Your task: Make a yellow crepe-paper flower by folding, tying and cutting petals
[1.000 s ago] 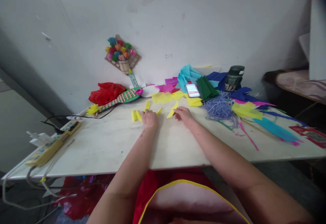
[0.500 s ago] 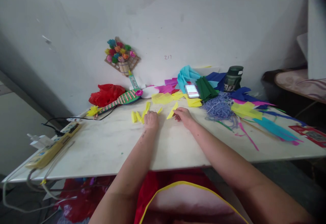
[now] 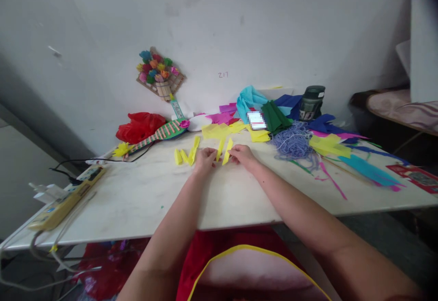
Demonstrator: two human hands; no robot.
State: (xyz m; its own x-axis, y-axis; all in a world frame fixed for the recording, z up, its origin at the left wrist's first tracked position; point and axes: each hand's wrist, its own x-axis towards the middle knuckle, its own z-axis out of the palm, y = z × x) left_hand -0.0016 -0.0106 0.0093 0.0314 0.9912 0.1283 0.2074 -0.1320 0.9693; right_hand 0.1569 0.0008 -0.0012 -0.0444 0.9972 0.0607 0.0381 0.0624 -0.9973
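Over the middle of the white table (image 3: 143,200), my left hand (image 3: 205,160) pinches a narrow yellow paper strip (image 3: 221,149). My right hand (image 3: 241,156) grips another yellow strip (image 3: 227,151), close beside the first and slanting the same way. A small gap shows between the two strips. To the left of my left hand lie several folded yellow paper pieces (image 3: 194,150). Flat yellow sheets (image 3: 215,131) rest beyond my hands.
On the right are a tangle of purple yarn (image 3: 294,140), a dark green jar (image 3: 312,103), a phone (image 3: 256,120) and coloured paper. A decorated green lute-shaped craft (image 3: 169,130), red plastic bag (image 3: 140,127) and power strip (image 3: 68,198) occupy the left.
My left hand has lifted off the table with a yellow strip pinched in it and turned toward the right hand. The right hand's strip has shifted slightly left.
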